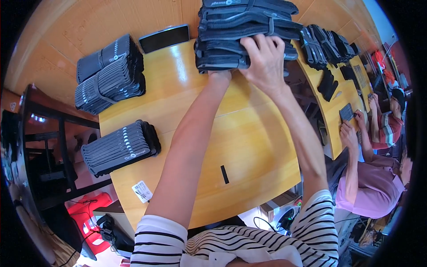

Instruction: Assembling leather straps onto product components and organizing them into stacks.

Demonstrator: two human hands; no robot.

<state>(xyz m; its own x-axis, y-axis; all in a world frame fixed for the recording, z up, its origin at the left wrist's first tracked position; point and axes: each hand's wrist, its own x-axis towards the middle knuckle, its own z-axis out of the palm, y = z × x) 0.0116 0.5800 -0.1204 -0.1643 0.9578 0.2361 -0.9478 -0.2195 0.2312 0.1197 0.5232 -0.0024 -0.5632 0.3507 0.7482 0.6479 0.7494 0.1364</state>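
A tall stack of folded dark grey fabric pads (240,29), bound with straps, is between my hands at the far side of the table. My right hand (264,64) grips its front right, the fingers curled over the edge of a layer. Under the stack's lower left goes my left hand (219,76); its fingers are hidden beneath the load, which it seems to support. Two more strapped bundles, a rear bundle (104,58) and a front bundle (106,84), lie close together at the far left. Nearer me on the left sits another bundle of pads (120,147).
The yellow wooden table (253,147) carries a black strip (224,174), a white label (142,192) and a dark-screened tablet (164,38) against the wall. On a second table (327,107) at right lie more dark bundles (327,44). A co-worker in pink (369,187) sits beside it.
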